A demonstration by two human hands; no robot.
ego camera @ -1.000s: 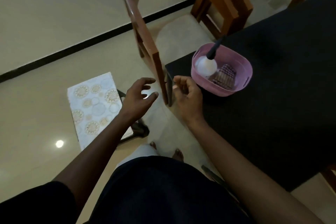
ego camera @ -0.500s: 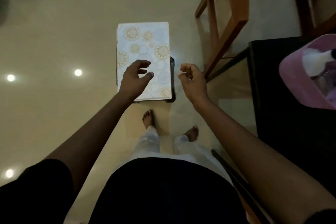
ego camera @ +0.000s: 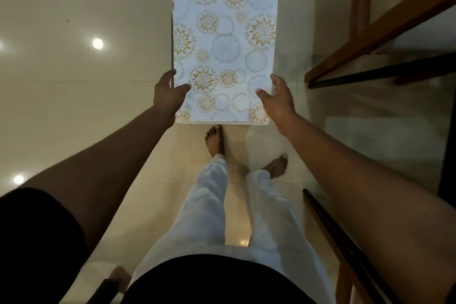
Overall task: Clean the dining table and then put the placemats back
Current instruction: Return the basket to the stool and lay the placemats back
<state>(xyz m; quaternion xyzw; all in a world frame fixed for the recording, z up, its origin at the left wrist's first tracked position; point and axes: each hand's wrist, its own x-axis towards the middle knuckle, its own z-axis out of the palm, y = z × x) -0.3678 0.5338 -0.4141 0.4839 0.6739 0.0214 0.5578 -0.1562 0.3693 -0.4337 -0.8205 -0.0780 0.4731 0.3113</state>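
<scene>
Placemats [ego camera: 225, 39] stack sits upper centre of frame. Left hand [ego camera: 169, 94] pinches its left edge, thumb on top. Right hand [ego camera: 280, 100] is at the right edge, thumb on the mat; grip can't tell. Likely light, thin, bendy, slippery: hold both side edges, keep level.
</scene>
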